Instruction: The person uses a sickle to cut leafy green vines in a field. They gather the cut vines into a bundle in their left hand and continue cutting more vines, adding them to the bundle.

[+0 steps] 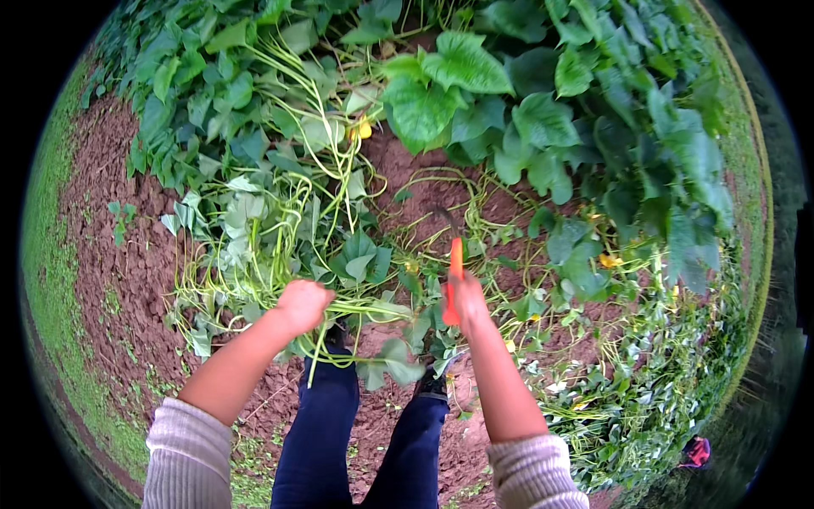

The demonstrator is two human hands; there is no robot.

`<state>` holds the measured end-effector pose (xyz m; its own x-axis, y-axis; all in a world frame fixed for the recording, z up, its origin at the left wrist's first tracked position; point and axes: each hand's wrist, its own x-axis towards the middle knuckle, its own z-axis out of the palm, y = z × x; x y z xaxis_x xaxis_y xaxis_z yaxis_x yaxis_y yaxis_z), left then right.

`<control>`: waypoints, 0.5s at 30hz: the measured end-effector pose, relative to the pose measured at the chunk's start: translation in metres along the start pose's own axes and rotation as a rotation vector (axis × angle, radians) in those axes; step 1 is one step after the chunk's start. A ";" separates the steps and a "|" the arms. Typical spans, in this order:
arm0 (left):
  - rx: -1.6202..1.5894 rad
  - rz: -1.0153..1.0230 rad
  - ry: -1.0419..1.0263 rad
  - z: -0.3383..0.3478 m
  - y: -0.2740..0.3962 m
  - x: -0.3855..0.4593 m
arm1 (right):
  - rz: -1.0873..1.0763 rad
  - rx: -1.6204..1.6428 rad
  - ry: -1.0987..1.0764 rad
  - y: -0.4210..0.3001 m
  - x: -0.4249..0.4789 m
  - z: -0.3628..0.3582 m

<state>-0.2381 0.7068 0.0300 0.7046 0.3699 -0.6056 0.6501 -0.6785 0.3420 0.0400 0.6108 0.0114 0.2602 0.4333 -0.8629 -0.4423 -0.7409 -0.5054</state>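
My left hand [306, 306] is closed around a bunch of long green leafy vine stems [365, 306], whose leaves spread to both sides above my legs. In my right hand [467, 299] is the orange handle of a sickle [456, 254]; its dark curved blade points away from me over brown soil and thin vines. The blade is blurred, and I cannot tell whether it touches a stem. Just beyond my left hand lies a tangled heap of pale stems and wilted leaves [254, 223].
Dense, upright broad-leaved vines [470, 63] fill the far side. Cut-looking vines and leaves [623, 407] cover the ground at right. Rough bare soil [108, 254] and a grass strip [44, 223] lie at left. A person in red [696, 452] is far off at lower right.
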 end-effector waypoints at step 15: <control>0.088 -0.057 -0.082 0.073 -0.005 0.026 | -0.085 -1.053 0.132 0.021 0.156 0.078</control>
<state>-0.2441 0.6735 -0.0398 0.6395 0.3583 -0.6802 0.6582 -0.7123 0.2435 0.0042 0.7025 -0.1340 0.3745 0.4922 -0.7858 0.5305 -0.8088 -0.2538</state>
